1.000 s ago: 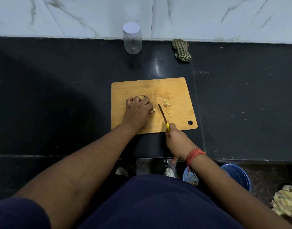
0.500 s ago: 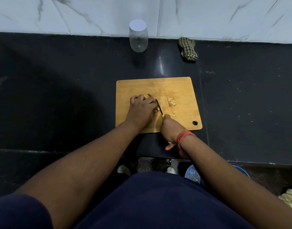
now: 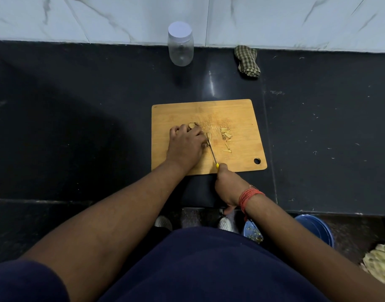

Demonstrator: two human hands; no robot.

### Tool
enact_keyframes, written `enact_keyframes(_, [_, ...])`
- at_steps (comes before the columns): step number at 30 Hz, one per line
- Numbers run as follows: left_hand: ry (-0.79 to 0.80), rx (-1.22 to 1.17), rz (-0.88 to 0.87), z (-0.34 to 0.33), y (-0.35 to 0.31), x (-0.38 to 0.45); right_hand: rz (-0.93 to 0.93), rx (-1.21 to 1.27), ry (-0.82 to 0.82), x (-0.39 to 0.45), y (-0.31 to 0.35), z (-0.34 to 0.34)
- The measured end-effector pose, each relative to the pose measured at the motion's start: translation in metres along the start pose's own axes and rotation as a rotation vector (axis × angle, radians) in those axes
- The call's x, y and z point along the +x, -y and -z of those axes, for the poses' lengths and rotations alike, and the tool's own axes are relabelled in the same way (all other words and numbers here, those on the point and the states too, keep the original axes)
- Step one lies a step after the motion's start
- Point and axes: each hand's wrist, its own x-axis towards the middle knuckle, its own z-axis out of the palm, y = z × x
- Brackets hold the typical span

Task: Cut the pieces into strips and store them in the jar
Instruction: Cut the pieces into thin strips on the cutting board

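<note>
A wooden cutting board (image 3: 235, 114) lies on the black counter. My left hand (image 3: 186, 144) holds down several pale pieces (image 3: 192, 125) near the board's middle left, fingers curled over them. My right hand (image 3: 227, 184) grips the yellow handle of a thin knife (image 3: 212, 152) at the board's near edge. The blade points up-left and its tip sits against the piece beside my left fingers. A small heap of cut strips (image 3: 226, 136) lies to the right of the blade. A clear jar (image 3: 180, 45) with a white lid stands shut at the wall.
A checked cloth (image 3: 247, 62) lies bunched at the wall, right of the jar. Below the counter's edge stand a blue bucket (image 3: 316, 227) and a small blue bowl (image 3: 252, 232) of scraps. A pale leafy heap (image 3: 379, 264) sits at the lower right.
My right hand has drawn the knife back toward the board's near edge, after pushing forward beside my left hand half a second ago. My left hand stays on the pieces.
</note>
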Motion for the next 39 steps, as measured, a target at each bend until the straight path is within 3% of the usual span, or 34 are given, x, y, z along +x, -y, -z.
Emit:
enact_keyframes(6, [0.011, -0.026, 0.020, -0.003, 0.000, -0.001, 0.005, -0.020, 0.016, -0.017, -0.019, 0.001])
enact_keyframes(15, [0.018, -0.069, 0.046, -0.002, -0.002, -0.002, -0.025, 0.215, 0.008, -0.007, -0.009, 0.026])
enact_keyframes(35, [0.010, -0.141, 0.061, -0.005, 0.001, -0.002, -0.009, 0.145, 0.062, 0.017, 0.018, 0.017])
enact_keyframes(39, [-0.014, -0.151, 0.057, -0.007, 0.002, -0.003, 0.053, 0.064, -0.002, 0.017, 0.017, 0.014])
